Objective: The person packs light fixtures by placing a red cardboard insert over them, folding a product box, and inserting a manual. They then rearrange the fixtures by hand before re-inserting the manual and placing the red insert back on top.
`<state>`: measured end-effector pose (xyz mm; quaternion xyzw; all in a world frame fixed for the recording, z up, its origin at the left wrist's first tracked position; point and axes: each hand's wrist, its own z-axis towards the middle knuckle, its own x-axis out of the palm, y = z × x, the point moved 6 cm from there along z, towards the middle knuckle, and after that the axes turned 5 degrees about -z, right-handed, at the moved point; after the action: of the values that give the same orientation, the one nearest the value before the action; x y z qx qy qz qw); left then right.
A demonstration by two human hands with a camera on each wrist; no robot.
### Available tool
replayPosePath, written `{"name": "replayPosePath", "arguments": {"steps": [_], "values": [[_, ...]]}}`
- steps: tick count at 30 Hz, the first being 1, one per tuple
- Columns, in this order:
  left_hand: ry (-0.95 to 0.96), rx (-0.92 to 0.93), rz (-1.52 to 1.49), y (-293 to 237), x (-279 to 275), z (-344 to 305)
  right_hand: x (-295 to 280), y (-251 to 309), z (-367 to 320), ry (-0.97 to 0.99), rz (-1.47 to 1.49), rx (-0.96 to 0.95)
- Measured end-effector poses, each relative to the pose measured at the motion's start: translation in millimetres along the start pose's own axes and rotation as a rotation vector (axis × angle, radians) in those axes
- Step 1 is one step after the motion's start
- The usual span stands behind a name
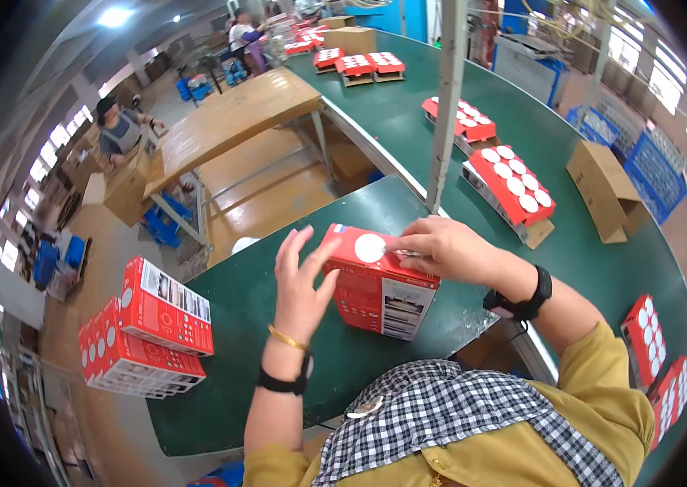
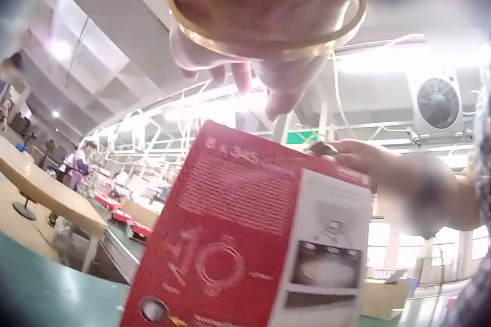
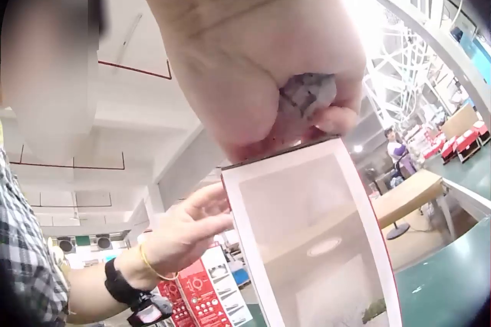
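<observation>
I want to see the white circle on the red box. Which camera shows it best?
The head view: the white circle sits plainly on top of the red box. Both wrist views show only its sides, not that circle.

Factory hall. Curved green conveyor surface (image 1: pixel 408 122); white upright post (image 1: pixel 446 97) at its inner edge. Long wooden table (image 1: pixel 234 114) beside it, over tan floor (image 1: pixel 270 203). Bright window row (image 1: pixel 39 166) far left. Ceiling lamp (image 1: pixel 114 16) lit. Blue plastic crates (image 1: pixel 652 174) right. White wall fan (image 2: pixel 437 101) mounted high.
</observation>
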<state>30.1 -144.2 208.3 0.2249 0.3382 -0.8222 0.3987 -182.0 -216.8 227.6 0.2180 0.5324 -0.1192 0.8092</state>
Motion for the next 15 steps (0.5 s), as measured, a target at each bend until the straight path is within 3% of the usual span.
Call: {"name": "replayPosePath", "arguments": {"steps": [1,4,8,15], "values": [[-0.106,0.017,-0.003,-16,-3,-9,-1,2,-2,-0.011,-0.029,0.038],[-0.084,0.094,0.004,-53,10,-26,-3,5,-1,-0.023,-0.032,0.078],[-0.101,0.046,0.002,-53,22,-25,-6,13,-3,0.009,0.013,0.060],[-0.176,0.126,0.074,-52,22,-31,-7,17,-2,0.023,0.006,0.079]]}}
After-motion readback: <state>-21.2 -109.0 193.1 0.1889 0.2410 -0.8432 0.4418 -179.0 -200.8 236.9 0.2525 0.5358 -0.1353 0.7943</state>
